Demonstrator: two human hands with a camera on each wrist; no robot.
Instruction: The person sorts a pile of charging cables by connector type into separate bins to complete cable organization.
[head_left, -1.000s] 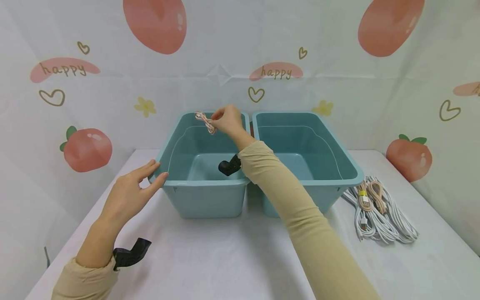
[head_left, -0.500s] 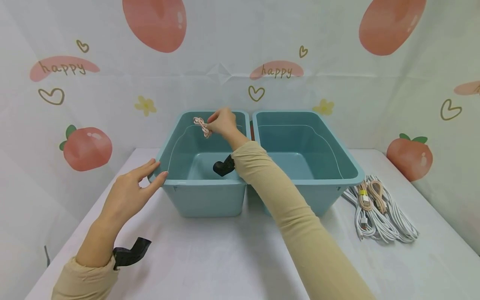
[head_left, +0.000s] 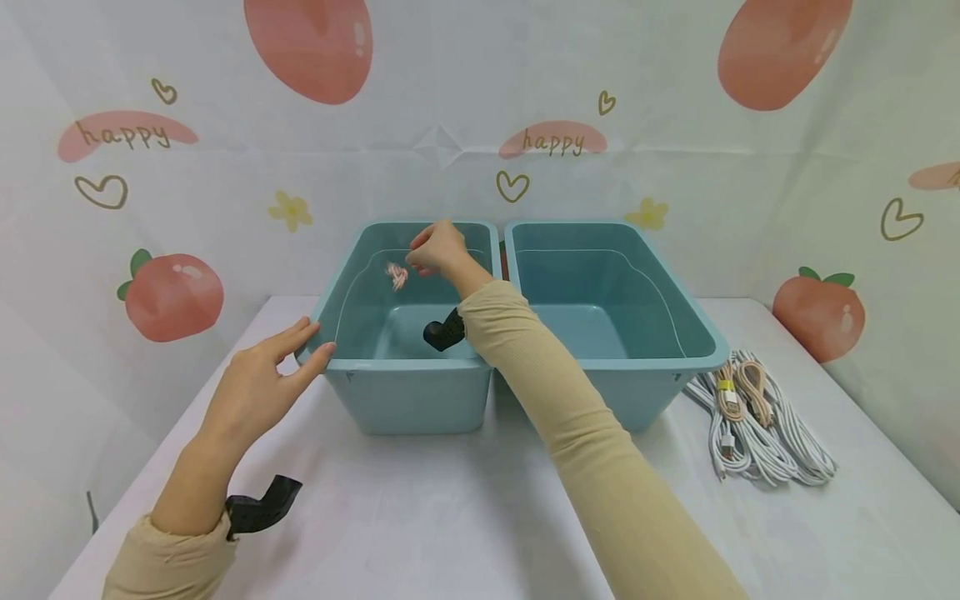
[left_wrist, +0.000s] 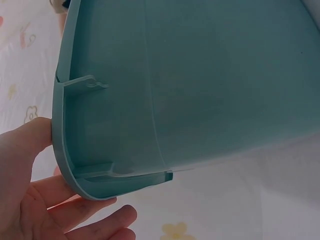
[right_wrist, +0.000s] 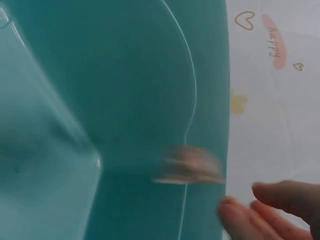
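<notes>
A pink-and-white bundled cable is in mid-air inside the left blue plastic bin, blurred in the right wrist view. Just to its right and above, my right hand hangs over the bin, apart from the cable. In the right wrist view the fingertips are parted from the blurred cable. My left hand holds the near left corner of the same bin, thumb on one side of the corner and fingers on the other. The left wrist view shows the thumb against the rim.
A second blue bin stands close beside the first on its right. On the white table, right of it, lies a pile of white cables with beige bundled cables. A printed cloth hangs behind.
My right hand has moved slightly left and down, then let go of the pink-and-white cable, which drops into the left bin. The left hand stays at the bin's corner.
</notes>
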